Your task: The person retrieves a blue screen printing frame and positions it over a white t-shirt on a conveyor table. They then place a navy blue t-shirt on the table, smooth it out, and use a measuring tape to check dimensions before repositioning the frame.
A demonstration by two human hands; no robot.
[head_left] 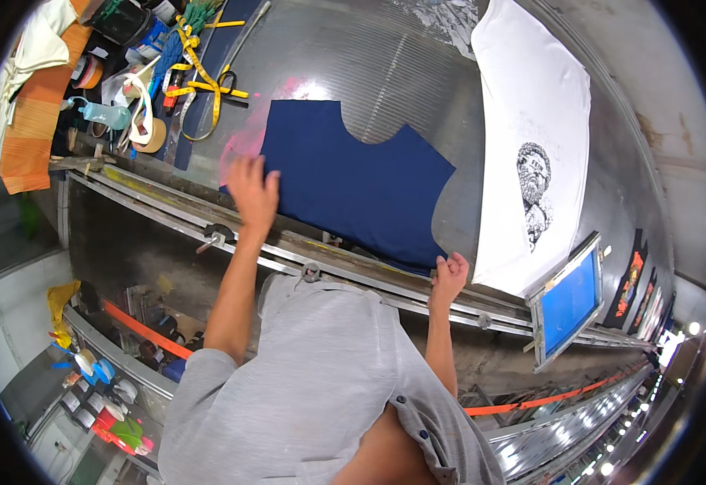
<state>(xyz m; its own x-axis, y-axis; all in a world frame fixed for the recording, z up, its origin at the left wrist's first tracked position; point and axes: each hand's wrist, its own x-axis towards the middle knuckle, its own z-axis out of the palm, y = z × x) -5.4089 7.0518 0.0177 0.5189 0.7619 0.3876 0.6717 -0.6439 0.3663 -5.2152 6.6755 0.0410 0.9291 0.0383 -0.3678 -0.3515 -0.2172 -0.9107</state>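
On my feed, the navy shirt panel (pixel 353 178) lies mid-frame on the tabletop (pixel 430 89). My left hand (pixel 254 194) has fingers spread over its left edge; my right hand (pixel 450 276) pinches its lower-right corner. I'd expect light, limp cloth, best held by its corners.
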